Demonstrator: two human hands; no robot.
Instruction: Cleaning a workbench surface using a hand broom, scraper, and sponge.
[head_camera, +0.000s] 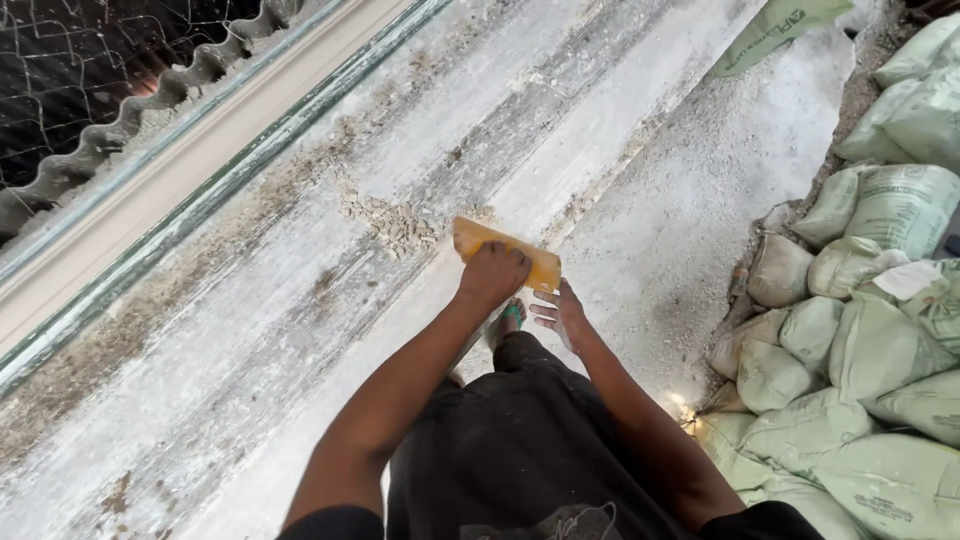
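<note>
we start w/ the big stuff: a long pale slab (330, 300) runs diagonally under us, dusty and streaked, w/ a corrugated sheet (150, 105) and wire mesh along its far edge. to the right, a heap of green-grey sacks (870, 340) sits well apart from our hands. on the slab just beyond the hands lies a small pile of crumbly debris (395, 225).

the float (505, 252) is a flat yellow block, lying on the slab at its near edge, right in front of us. it looks stiff and light, prob. plastic or wood, not fragile; dust may make it a bit slippery, so a firm top grip suits it.

our left hand (492, 275) sits on top of the float, fingers curled down and pressed together over its middle. our right hand (560, 315) hangs just beside its right end, fingers loosely spread, holding nothing; touching or not, we can't tell. a sandalled foot (508, 322) shows between the arms.
</note>
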